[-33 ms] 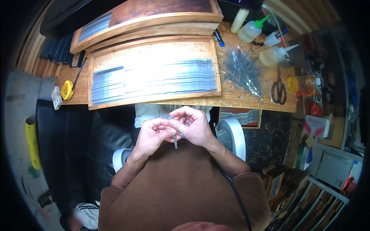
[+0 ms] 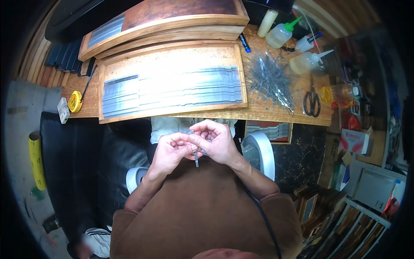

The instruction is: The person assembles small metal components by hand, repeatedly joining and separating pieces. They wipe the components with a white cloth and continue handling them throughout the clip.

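Thin grey strip [image 2: 197, 163], before the tabletop's [image 2: 267, 113] near edge: left hand [image 2: 169, 151] and right hand [image 2: 217, 142] pinch it with fingers drawn together, hiding its middle. Glare washes out some strips in the wooden tray [image 2: 174, 112] along that edge.

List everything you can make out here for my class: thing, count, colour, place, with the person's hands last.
Workbench: one, brown, ahead
Front tray: one, wood-brown, on workbench
Rear trays: several, brown, stacked behind
Metal strips: many, silver-grey, in front tray
Loose thin strips: many, grey, workbench right
Squeeze bottles: two, translucent, back right
Scissors: one pair, black, workbench's right end
Tape measure: one, yellow, workbench left
Roll: one, yellow, far left
Shirt: one, brown, on person
Remaining clutter: uncounted, mixed, edges
Metal piece: one, grey, between hands
Left hand: one, bare, holding metal piece
Right hand: one, bare, holding metal piece
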`<state>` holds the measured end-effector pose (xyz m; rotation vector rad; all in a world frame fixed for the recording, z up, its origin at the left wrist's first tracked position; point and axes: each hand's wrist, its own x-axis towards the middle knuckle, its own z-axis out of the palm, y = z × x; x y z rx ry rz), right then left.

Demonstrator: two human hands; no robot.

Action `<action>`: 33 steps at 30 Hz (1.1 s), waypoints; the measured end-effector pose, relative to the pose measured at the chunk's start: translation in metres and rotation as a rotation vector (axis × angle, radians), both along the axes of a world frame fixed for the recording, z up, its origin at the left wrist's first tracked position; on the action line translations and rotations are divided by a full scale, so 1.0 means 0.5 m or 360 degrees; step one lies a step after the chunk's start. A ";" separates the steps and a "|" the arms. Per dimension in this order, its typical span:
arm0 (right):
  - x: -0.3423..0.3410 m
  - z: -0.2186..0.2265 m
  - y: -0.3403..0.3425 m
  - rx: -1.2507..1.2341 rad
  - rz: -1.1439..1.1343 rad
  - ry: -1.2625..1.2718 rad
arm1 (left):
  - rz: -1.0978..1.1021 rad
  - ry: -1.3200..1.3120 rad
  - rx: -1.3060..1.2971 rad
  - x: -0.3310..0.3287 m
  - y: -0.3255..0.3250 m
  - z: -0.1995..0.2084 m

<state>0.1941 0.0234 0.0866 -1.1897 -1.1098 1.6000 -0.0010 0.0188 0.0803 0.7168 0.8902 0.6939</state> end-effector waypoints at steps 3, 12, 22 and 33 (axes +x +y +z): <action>0.001 -0.013 -0.001 0.0037 0.0002 -0.0029 | -0.0020 -0.0012 -0.0016 0.000 0.001 -0.006; 0.012 0.069 0.032 0.0292 0.0103 -0.0375 | 0.0068 0.0085 0.0202 0.003 0.008 0.007; 0.034 0.234 0.506 0.1020 -0.0375 -0.0085 | 0.0616 0.1255 0.1687 -0.104 0.152 0.136; -0.037 0.162 0.693 0.1245 -0.0417 -0.1236 | 0.0527 0.1925 0.2137 -0.264 0.434 0.172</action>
